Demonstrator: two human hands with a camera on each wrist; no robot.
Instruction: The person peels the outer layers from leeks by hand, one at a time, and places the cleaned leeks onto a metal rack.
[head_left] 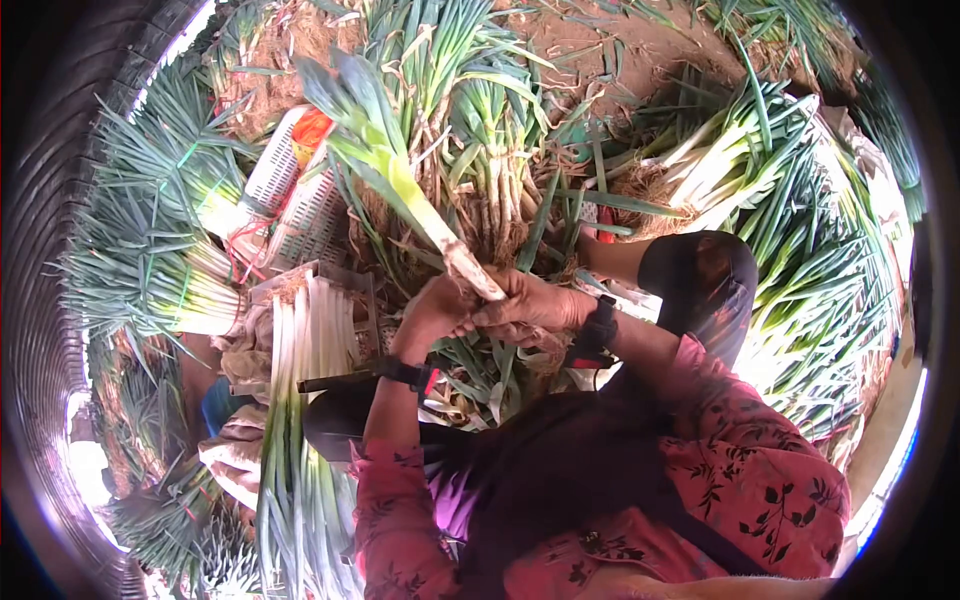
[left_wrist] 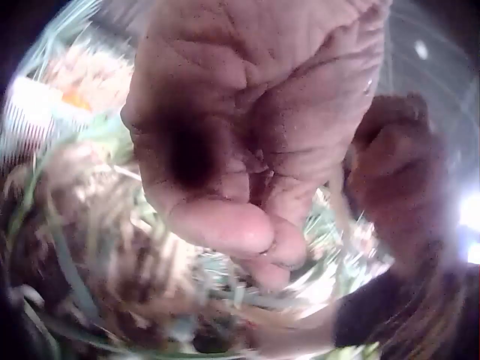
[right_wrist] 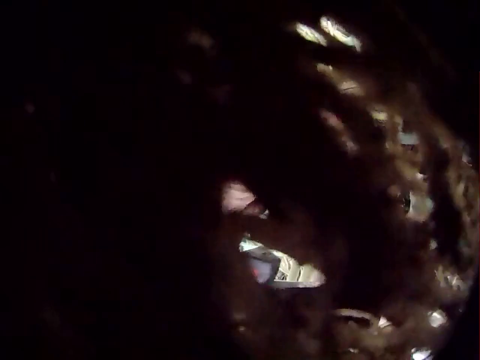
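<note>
A thick green onion (head_left: 402, 185) slants across the head view, its leaves up and to the left and its white root end down between both hands. My left hand (head_left: 437, 308) has its fingers curled around the stalk near the root end. In the left wrist view, that hand (left_wrist: 255, 127) shows its palm and bent fingers, with the stalk hidden behind it. My right hand (head_left: 540, 303) grips the same white end from the other side, its thumb close to the stalk. The right wrist view is mostly dark.
Tied green onion bundles (head_left: 160, 250) lie at left beside white plastic baskets (head_left: 310, 210). Trimmed onions (head_left: 300, 340) rest near the left knee. Unpeeled onions with soil stand ahead (head_left: 500, 190). A large heap (head_left: 820, 290) spreads at right, past the bent knee (head_left: 705, 290).
</note>
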